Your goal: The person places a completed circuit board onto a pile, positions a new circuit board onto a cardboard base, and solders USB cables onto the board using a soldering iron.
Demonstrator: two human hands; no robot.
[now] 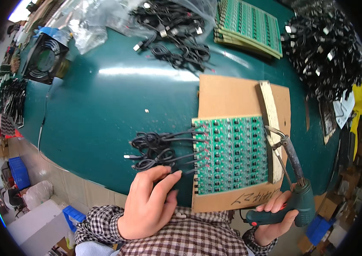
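Note:
In my right hand [276, 214] is a green pistol-shaped soldering gun [303, 204], its fingers wrapped round the handle. The gun's metal tip points up and left over a pale bar [269, 106]. My left hand [147, 207] pinches a black cable [177, 171] beside the lower left edge of a green circuit board panel [232, 160]. Several coiled black cables [152, 147] lie left of the panel, their wire ends reaching its left edge. The panel rests on a brown cardboard sheet [227, 96], with the bar along its right side.
A stack of green panels [249, 25] stands at the back. Black cables [181, 47] lie beside clear plastic bags [89, 30]; a larger cable heap [325, 47] is at the back right. A black fan [46, 59] sits far left on the green table [87, 111].

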